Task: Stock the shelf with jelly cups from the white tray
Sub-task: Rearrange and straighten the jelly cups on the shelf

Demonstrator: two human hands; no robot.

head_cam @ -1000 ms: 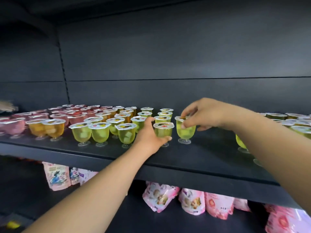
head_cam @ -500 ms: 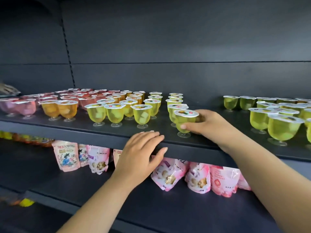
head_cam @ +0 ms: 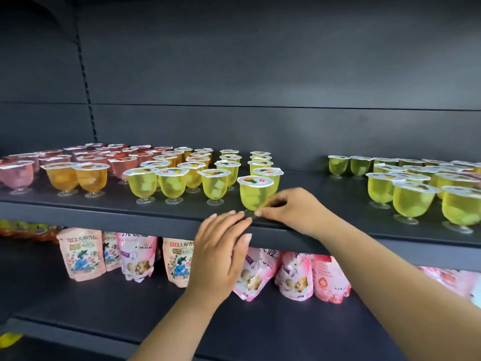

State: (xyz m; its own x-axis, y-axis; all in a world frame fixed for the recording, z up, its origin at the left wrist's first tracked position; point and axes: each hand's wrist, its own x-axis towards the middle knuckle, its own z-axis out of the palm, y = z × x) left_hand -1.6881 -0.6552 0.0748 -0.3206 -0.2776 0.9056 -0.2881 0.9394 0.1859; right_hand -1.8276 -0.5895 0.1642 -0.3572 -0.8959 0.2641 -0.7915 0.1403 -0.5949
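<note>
A green jelly cup (head_cam: 252,192) with a white foil lid stands at the front edge of the dark shelf (head_cam: 161,217), at the head of the green rows. My right hand (head_cam: 291,211) reaches in from the right, and its curled fingertips pinch the cup low down at its stem and foot. My left hand (head_cam: 221,247) lies with straight fingers against the shelf's front lip, just below and left of that cup, holding nothing. The white tray is out of view.
Rows of pink jelly cups (head_cam: 17,174), orange jelly cups (head_cam: 91,178) and green jelly cups (head_cam: 171,183) fill the shelf's left half. More green cups (head_cam: 413,201) crowd the right. A bare strip of shelf lies between the two groups. Pink snack pouches (head_cam: 80,254) stand on the lower shelf.
The view has dropped and drawn back. My right hand has slid the green cup to the shelf's front edge and moved down to its foot. My left hand left the cups for the shelf lip.
</note>
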